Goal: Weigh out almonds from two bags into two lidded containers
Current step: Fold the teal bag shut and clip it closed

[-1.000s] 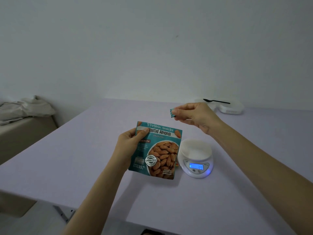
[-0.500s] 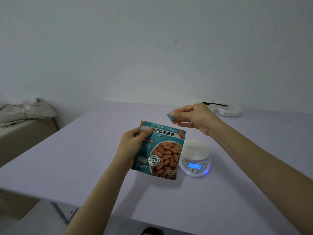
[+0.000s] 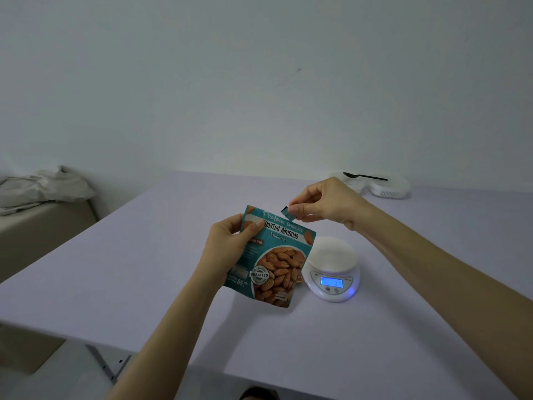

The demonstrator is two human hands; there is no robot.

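A teal bag of roasted almonds (image 3: 274, 261) is held upright over the lilac table (image 3: 144, 269); my left hand (image 3: 230, 241) grips its upper left edge. My right hand (image 3: 323, 202) pinches a small torn teal strip (image 3: 287, 213) just above the bag's top edge. To the right of the bag stands a white kitchen scale (image 3: 331, 268) with a white container on its platform and a lit blue display. A sliver of orange shows behind the bag's lower right side.
At the far right of the table lie white containers or lids (image 3: 386, 187) with a black spoon (image 3: 364, 176) across them. A beige bed with crumpled cloth (image 3: 40, 189) stands to the left, below table height. The table's near edge runs across the bottom.
My right hand has come down and nearer to the bag's top edge with the torn strip. The bag has tilted a little and shifted slightly right with my left hand.
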